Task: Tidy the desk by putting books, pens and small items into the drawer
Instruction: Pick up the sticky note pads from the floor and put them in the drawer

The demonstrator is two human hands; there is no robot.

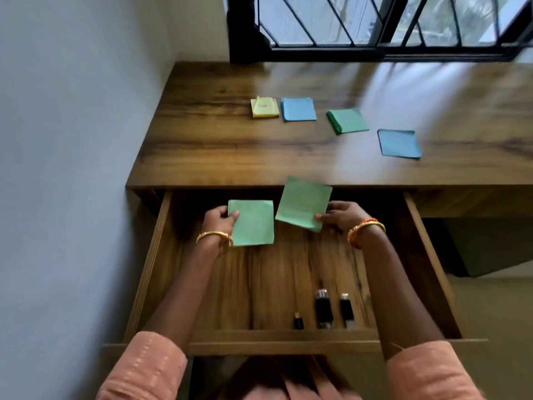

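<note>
Your left hand [220, 222] pinches a green pad [252, 222] by its left edge, thumb on top, holding it flat and low over the back left of the open drawer [150, 267]. This grip suits laying the pad straight down on the drawer floor.

Your right hand [340, 216] pinches a second green pad [302, 202] at its lower right corner. This pad is tilted, its far edge raised over the desk's front lip, so it appears to be on its way into the drawer rather than ready to set down. The two pads sit just beside each other, apparently apart; level the right one before lowering so it does not catch the left.

At the drawer's front right, three dark sticks [324, 308] lie in a row, clear of both hands. Placing pads at the back keeps them apart from these.

On the desk [202, 145], left to right, a yellow pad [264, 108], a blue pad [298, 109], a green pad [347, 120] and another blue pad [399, 143] wait to be stored.
</note>
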